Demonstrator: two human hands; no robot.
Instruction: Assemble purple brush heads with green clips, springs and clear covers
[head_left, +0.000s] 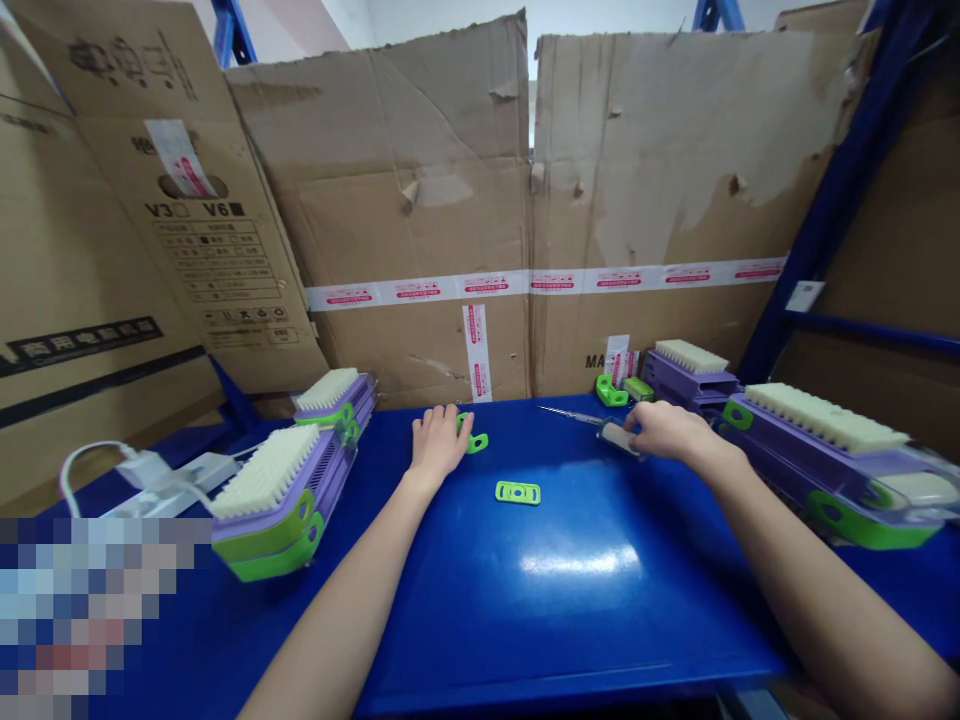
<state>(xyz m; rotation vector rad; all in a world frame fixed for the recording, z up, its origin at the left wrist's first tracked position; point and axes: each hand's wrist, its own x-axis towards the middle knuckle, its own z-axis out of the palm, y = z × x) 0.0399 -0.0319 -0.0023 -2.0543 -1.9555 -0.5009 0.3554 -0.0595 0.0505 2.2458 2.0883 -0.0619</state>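
Observation:
At the back of the blue table [480, 580], my left hand [440, 440] lies on or beside a green bracket-like piece [477, 442], partly covering it. What its fingers hold, if anything, is hidden. My right hand [664, 430] is farther right, its fingers closed at a clear piece with a pale inside [619, 437]. A thin metal tool [574, 414] points left from there. Between my hands, nearer to me, a flat green plate with holes [517, 493] lies on the table.
Purple and green brush units stand at the left [274, 500] and right [832, 450]. Another green bracket [611, 391] is at the back right. A white power strip [176, 485] with a cable lies left. Cardboard [405, 220] walls the back.

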